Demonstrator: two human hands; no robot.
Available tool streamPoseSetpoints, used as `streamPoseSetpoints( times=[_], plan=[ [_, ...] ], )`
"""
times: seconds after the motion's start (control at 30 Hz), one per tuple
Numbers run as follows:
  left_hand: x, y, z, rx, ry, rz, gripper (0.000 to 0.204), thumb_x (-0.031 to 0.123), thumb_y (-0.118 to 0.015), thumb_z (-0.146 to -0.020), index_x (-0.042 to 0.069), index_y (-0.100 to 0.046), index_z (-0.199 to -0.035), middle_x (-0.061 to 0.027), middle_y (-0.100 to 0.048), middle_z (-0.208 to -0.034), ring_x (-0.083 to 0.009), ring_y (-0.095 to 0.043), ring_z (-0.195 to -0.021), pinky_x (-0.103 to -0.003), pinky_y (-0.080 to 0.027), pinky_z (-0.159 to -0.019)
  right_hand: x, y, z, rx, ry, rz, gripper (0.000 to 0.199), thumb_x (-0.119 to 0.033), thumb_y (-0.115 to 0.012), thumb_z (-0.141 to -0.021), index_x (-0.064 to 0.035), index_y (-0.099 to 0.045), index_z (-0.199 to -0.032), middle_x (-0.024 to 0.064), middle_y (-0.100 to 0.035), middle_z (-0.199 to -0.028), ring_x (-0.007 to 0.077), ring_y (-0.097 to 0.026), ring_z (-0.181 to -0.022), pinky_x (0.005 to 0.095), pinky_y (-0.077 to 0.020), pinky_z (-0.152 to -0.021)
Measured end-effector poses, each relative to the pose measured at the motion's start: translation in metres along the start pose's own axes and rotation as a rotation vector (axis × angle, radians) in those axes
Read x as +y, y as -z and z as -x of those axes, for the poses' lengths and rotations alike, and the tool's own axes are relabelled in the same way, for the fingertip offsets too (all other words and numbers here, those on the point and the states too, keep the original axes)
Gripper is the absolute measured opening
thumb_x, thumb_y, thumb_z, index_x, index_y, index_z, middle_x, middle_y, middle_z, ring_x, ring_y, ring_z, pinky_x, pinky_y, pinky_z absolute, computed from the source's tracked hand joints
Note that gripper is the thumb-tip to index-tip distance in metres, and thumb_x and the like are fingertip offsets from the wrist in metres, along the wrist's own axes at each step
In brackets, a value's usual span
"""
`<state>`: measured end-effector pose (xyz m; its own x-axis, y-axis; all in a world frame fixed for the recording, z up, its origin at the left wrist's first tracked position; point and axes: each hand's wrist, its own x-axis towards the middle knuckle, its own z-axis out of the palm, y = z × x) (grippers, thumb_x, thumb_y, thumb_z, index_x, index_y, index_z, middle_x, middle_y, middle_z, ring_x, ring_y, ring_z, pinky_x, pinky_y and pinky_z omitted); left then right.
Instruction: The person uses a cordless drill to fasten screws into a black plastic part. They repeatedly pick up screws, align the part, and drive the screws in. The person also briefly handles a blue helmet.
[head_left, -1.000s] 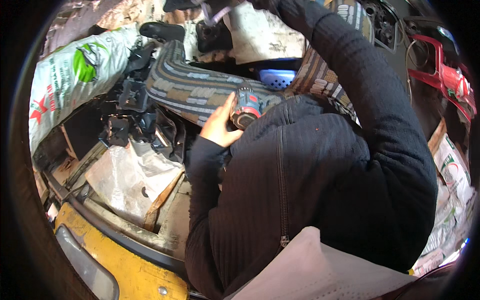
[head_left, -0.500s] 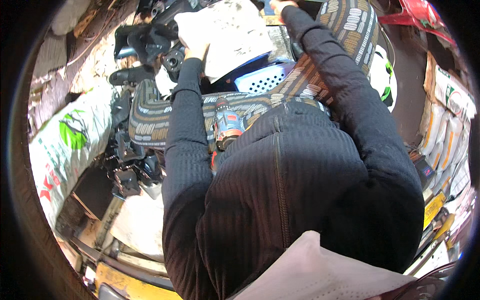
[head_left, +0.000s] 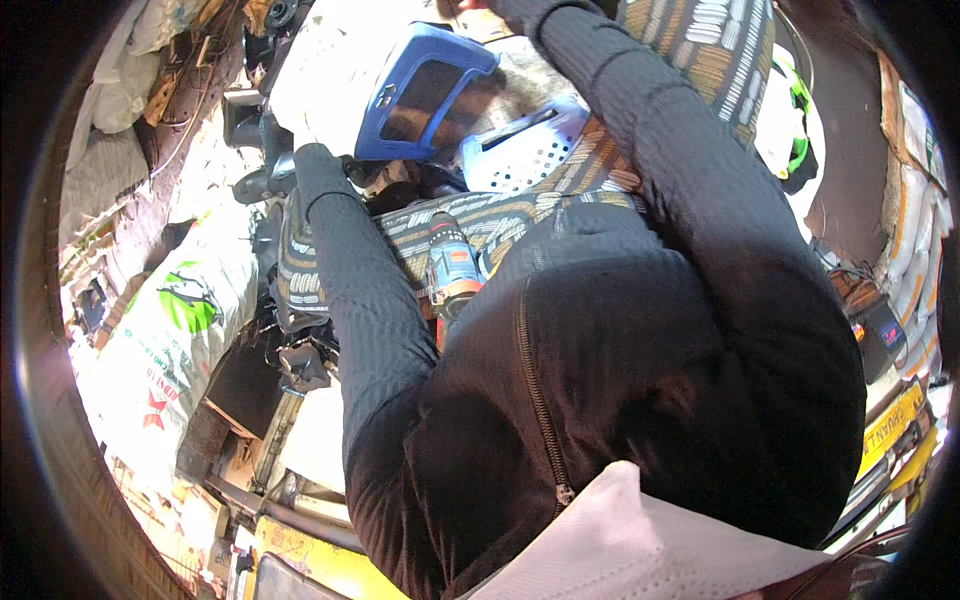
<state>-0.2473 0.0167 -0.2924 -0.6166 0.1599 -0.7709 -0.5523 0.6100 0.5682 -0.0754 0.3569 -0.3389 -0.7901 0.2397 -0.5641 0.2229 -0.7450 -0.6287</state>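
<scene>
My left sleeve ends against a large white, glare-washed sheet-like piece point(head_left: 325, 75); the left hand's fingers do not show there. At the top edge a sliver of my right hand point(head_left: 468, 4) is visible, its fingers cut off. Between my arms stands a blue plastic frame point(head_left: 432, 42) with a wide opening, tilted beside the white piece. Closer to me is a light-blue plastic piece point(head_left: 530, 155) with round holes and a slot. A blue and black cordless drill point(head_left: 456, 265) lies on my patterned trouser leg, against my jacket.
Dark plastic parts point(head_left: 265, 150) lie beyond my left knee. A white sack with green print point(head_left: 185, 320) is at the left. A white and green rounded object point(head_left: 795, 130) sits at the right, with stacked packages point(head_left: 905, 270) farther out.
The white piece and my left arm have shifted left, uncovering the blue frame. My right hand has moved left along the top edge. The drill stays on my lap.
</scene>
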Motion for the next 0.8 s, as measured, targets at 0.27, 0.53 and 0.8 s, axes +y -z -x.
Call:
streamPoseSetpoints(
  times=[0.27,0.53,0.8],
  plan=[
    [0.007,0.032,-0.008,-0.012,0.020,0.134,0.069,0.045,-0.046,-0.084,0.002,-0.032,-0.136,-0.0152,-0.037,-0.138,-0.0271,-0.038,-0.124,-0.036,-0.034,-0.101,0.011,0.121,0.024,0.326,0.214,0.017,0.021,-0.025,-0.064,-0.081,-0.0037,-0.064,-0.080,0.0050,-0.057,-0.062,0.0171,-0.053,-0.052,0.0310,-0.0421,-0.045],
    [0.012,0.048,-0.040,-0.086,-0.008,0.257,0.061,0.042,-0.038,-0.090,0.005,-0.029,-0.138,-0.0127,-0.032,-0.141,-0.0254,-0.033,-0.128,-0.034,-0.030,-0.104,-0.108,-0.061,0.188,0.026,0.155,0.132,0.022,-0.024,-0.057,-0.084,-0.0042,-0.066,-0.090,-0.0031,-0.052,-0.056,0.0069,-0.040,-0.040,0.0183,-0.0295,-0.036],
    [0.037,0.060,-0.050,-0.183,-0.091,0.368,0.055,0.039,-0.032,-0.096,0.007,-0.026,-0.140,-0.0105,-0.029,-0.145,-0.0240,-0.029,-0.131,-0.032,-0.027,-0.106,-0.129,-0.194,0.383,-0.788,0.571,0.743,0.021,-0.022,-0.057,-0.085,-0.0034,-0.064,-0.091,-0.0039,-0.047,-0.055,0.0055,-0.036,-0.041,0.0182,-0.0275,-0.037]
  ],
)
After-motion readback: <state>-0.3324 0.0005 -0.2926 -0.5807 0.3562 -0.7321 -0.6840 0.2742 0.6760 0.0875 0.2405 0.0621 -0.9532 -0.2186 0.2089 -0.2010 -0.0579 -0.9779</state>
